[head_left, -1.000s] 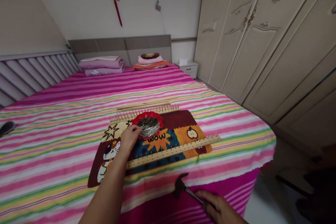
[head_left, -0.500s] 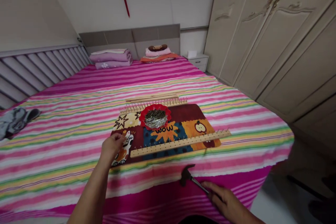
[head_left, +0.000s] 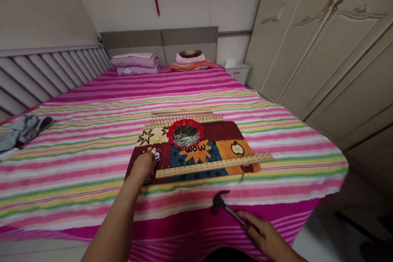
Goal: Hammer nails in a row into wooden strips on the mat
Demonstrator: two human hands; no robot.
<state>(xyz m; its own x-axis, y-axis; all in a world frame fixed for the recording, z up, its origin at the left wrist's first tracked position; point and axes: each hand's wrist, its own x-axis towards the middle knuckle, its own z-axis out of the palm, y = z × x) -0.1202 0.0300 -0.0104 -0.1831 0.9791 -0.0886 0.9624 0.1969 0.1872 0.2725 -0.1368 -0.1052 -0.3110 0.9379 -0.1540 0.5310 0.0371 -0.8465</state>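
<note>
My right hand [head_left: 260,231] is wrapped round the handle of a claw hammer [head_left: 218,202], whose head hangs over the near part of the bed. My left hand [head_left: 145,166] is closed in a pinch at the left end of a long wooden strip [head_left: 211,165]; whatever lies between its fingertips is too small to make out. Nails stand up in a row along that strip, which also has rows of small dark holes. It rests on a patterned mat [head_left: 221,131]. A red scalloped bowl [head_left: 201,130] full of loose nails [head_left: 186,135] sits behind it.
Behind the bowl lies a second wooden strip [head_left: 145,126] with upright nails, then some plain strips [head_left: 184,111]. A striped bedspread [head_left: 92,139] lies beneath everything. Grey clothing [head_left: 23,131] is at the left, folded bedding [head_left: 136,63] at the headboard, and a wardrobe [head_left: 319,49] at the right.
My left hand has moved right and forward, from over the mat's left side to the near strip's left end. My right hand keeps the hammer in about the same place. The view has shifted slightly.
</note>
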